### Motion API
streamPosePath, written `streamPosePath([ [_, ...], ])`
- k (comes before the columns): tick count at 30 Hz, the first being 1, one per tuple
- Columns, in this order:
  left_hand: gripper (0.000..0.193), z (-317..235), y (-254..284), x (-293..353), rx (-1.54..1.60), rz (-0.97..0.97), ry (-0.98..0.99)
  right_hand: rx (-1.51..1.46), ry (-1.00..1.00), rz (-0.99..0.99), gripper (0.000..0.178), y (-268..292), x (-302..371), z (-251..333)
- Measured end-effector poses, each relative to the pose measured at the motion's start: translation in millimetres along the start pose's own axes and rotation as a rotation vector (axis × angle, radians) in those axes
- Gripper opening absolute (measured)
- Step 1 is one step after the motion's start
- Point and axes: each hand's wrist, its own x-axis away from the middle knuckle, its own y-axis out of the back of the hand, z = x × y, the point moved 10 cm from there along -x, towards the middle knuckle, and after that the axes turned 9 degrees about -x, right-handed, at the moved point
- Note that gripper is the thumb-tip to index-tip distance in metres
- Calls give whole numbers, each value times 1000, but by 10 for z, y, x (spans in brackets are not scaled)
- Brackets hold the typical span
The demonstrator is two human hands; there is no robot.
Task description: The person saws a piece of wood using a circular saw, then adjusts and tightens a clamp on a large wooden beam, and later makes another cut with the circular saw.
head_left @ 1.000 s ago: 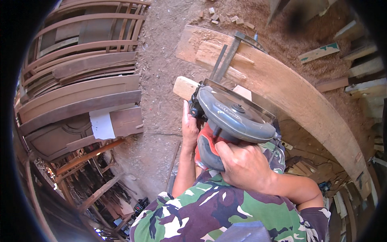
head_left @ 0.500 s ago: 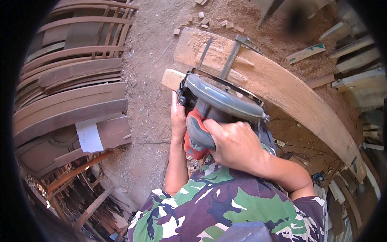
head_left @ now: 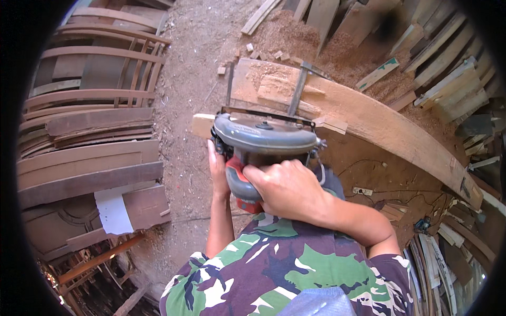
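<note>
My right hand point(head_left: 292, 189) is wrapped round the red and dark grey handle of a circular saw point(head_left: 263, 138). Its long, rounded grey guard lies almost level across the picture. A short, pale piece of wood point(head_left: 202, 126) sticks out from under the saw's left end. My left hand point(head_left: 219, 171) grips that wood from the near side, its fingers partly hidden by the saw. Just beyond the saw, a wide curved plank point(head_left: 363, 105) with sawdust on it carries a metal clamp point(head_left: 298, 92). The blade's contact with the wood is hidden.
Curved wooden panels point(head_left: 89, 152) are stacked along the left. Wood offcuts point(head_left: 253, 52) and sawdust point(head_left: 337, 55) lie on the ground at the far side. Boards point(head_left: 448, 84) lean at the right. A power socket strip point(head_left: 362, 191) and cords lie right of my arm.
The saw has swung from a slant to nearly level and sits farther left, with both hands and the wood piece. The whole view has shifted, so the surroundings appear lower.
</note>
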Motion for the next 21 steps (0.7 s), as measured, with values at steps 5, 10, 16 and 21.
streamPosePath([
  [5,63,-38,-37,290,-44,96,-22,87,-78,-20,31,-288,330,175],
  [10,74,-83,239,396,-314,211,-10,71,-85,-272,31,-514,646,530],
  [16,77,-467,488,575,-446,360,-21,-1,-156,-424,40,-1017,812,906],
  [21,74,-730,704,410,-436,439,-11,-3,-202,-546,38,-1236,634,1225],
])
